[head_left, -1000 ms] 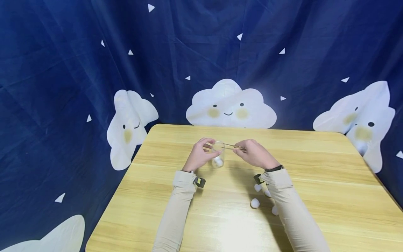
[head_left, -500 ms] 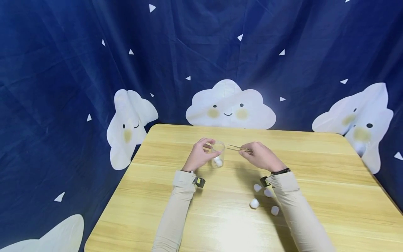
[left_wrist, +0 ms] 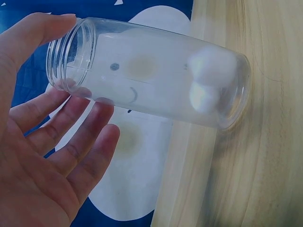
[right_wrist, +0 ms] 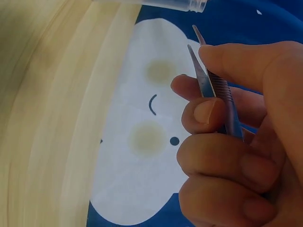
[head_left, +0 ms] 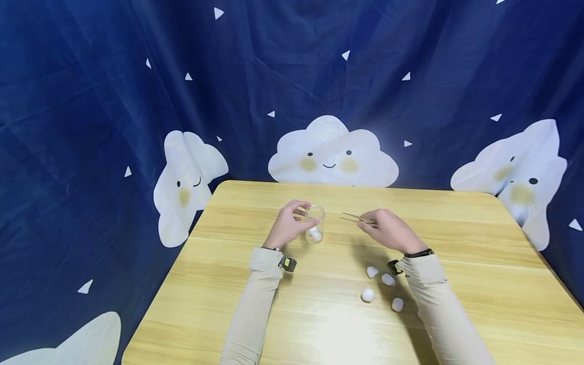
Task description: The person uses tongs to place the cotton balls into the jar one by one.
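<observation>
- As the left hand point(head_left: 287, 224) pinches the clear jar point(left_wrist: 142, 71) near its mouth, thumb against the fingers, the left wrist view catches screw threads the head view loses.
- Over to the right hand point(head_left: 389, 230), fingers curled snugly round the tweezers point(right_wrist: 222, 92); only the right wrist view gives us their ridged grip, tips parted.
- Inside the jar, down at its base, white balls point(left_wrist: 213, 66) press together; whether that base touches the table point(head_left: 191, 304), I can't tell.
- The head view alone spots four loose balls point(head_left: 367, 295) on the wood, near the right sleeve point(head_left: 438, 299).
- Beyond, blue curtain point(head_left: 283, 56), smiling cloud point(head_left: 333, 142)!
</observation>
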{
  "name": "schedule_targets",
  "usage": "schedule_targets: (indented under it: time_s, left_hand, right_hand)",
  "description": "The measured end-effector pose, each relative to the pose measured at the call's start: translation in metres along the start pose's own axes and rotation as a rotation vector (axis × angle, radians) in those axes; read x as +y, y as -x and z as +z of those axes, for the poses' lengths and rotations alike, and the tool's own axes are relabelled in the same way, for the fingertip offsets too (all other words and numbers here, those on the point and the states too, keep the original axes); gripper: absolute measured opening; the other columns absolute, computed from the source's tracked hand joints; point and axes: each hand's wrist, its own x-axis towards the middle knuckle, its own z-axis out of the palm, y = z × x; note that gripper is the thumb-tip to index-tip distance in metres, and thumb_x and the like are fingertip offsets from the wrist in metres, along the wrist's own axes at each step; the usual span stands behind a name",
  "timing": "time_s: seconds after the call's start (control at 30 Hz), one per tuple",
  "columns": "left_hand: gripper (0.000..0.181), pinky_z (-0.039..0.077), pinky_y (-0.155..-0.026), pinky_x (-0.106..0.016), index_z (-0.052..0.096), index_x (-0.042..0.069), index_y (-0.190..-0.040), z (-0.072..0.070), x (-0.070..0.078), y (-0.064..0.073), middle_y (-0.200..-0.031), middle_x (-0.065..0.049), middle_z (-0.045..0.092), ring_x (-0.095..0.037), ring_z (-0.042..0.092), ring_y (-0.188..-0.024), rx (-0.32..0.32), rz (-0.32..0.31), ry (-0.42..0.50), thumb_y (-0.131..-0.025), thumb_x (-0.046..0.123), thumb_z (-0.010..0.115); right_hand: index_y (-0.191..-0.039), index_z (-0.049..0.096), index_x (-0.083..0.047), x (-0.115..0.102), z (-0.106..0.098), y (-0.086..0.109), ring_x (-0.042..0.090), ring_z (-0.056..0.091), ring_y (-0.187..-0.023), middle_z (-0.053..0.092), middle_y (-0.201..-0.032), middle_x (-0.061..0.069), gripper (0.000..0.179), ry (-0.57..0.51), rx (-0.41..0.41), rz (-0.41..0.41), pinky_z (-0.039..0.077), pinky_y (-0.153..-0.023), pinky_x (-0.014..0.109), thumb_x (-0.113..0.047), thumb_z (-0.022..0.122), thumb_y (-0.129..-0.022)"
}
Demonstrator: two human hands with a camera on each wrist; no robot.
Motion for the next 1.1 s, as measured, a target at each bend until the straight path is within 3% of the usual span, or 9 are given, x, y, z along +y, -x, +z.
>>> schedule_targets:
  time_s: [0.4, 0.5, 0.63, 0.87, 1.1]
  left_hand:
    - [0.051, 0.06, -0.096, -0.042, 0.068, 0.015, -0.127, -0.001, 0.002, 0.001, -0.127, -0.003, 0.067, -0.022, 0.068, -0.109, 0.008, -0.006, 0.002, -0.084, 0.035, 0.087]
    - [0.051, 0.06, -0.097, -0.044, 0.068, 0.014, -0.127, -0.002, 0.0, 0.001, -0.127, -0.004, 0.067, -0.024, 0.068, -0.11, 0.009, -0.008, 0.005, -0.084, 0.034, 0.087]
    - [0.052, 0.06, -0.097, -0.044, 0.068, 0.014, -0.128, -0.002, 0.0, 0.001, -0.127, -0.004, 0.067, -0.024, 0.068, -0.111, 0.011, -0.009, 0.002, -0.084, 0.034, 0.087]
    - [0.053, 0.059, -0.098, -0.048, 0.068, 0.013, -0.128, -0.002, 0.0, 0.001, -0.127, -0.005, 0.067, -0.024, 0.067, -0.11, 0.009, -0.002, 0.005, -0.084, 0.034, 0.087]
    - [0.052, 0.06, -0.095, -0.036, 0.068, 0.013, -0.128, -0.001, 0.001, 0.002, -0.127, -0.003, 0.067, -0.021, 0.067, -0.11, -0.002, -0.007, -0.006, -0.084, 0.034, 0.086]
  right_hand:
    - [-0.092, 0.074, -0.017, 0.008, 0.0, 0.015, 0.017, 0.074, -0.089, 0.077, -0.094, 0.0, 0.016, 0.045, 0.029, 0.006, 0.06, -0.08, 0.045, -0.022, 0.064, -0.103]
    - [-0.082, 0.068, -0.019, 0.009, -0.001, 0.018, 0.012, 0.066, -0.075, 0.068, -0.08, -0.004, 0.022, 0.044, 0.025, 0.012, 0.055, -0.07, 0.037, -0.022, 0.064, -0.103]
    - [-0.072, 0.056, -0.02, 0.011, -0.001, 0.022, 0.009, 0.047, -0.061, 0.05, -0.068, -0.006, 0.031, 0.05, 0.017, 0.031, 0.04, -0.062, 0.028, -0.022, 0.063, -0.103]
    - [-0.072, 0.058, -0.02, 0.014, 0.003, 0.031, 0.007, 0.046, -0.06, 0.049, -0.066, -0.007, 0.031, 0.062, 0.019, 0.041, 0.038, -0.059, 0.026, -0.021, 0.063, -0.103]
    - [-0.076, 0.063, -0.016, 0.018, 0.005, 0.044, 0.007, 0.047, -0.063, 0.051, -0.067, -0.008, 0.028, 0.079, 0.029, 0.042, 0.039, -0.062, 0.026, -0.022, 0.064, -0.103]
